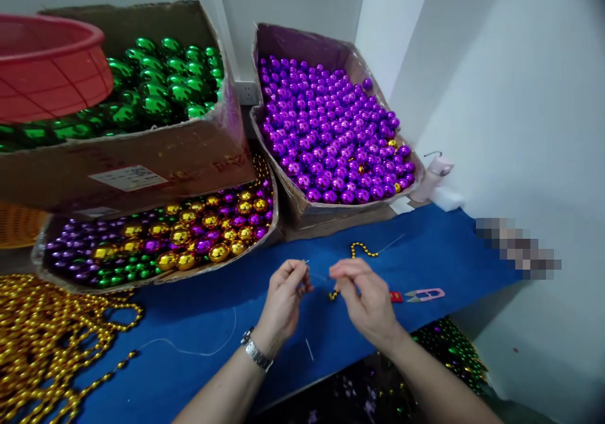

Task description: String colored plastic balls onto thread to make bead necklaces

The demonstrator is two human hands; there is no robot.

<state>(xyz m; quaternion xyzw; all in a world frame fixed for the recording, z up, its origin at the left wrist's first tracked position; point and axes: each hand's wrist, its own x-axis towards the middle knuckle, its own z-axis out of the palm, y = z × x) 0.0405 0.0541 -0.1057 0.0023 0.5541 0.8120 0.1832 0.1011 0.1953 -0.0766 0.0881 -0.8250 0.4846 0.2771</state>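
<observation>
Head view. My left hand (283, 298) and right hand (366, 301) are raised close together above the blue surface (212, 323), fingertips facing. The left grip is pressed together, pinching one end of a thin thread (317, 277) that runs across the small gap to the right hand. The right grip is likewise pinched on the thread; a few small gold beads (333, 295) show just below its fingers, though I cannot tell whether they touch the fingers. A watch (256, 351) sits on the left wrist.

On the surface beyond the hands lies a short gold bead strand (363, 248); just right of the right hand lie pink thread snips (425, 295). A loose white thread (198, 350) curls to the left. A heap of gold bead chains (42, 342) fills the near-left corner. Behind stand cardboard boxes: purple balls (331, 134), green balls (161, 80), and mixed gold, purple and green balls (179, 235). A red basket (45, 65) rests at upper left.
</observation>
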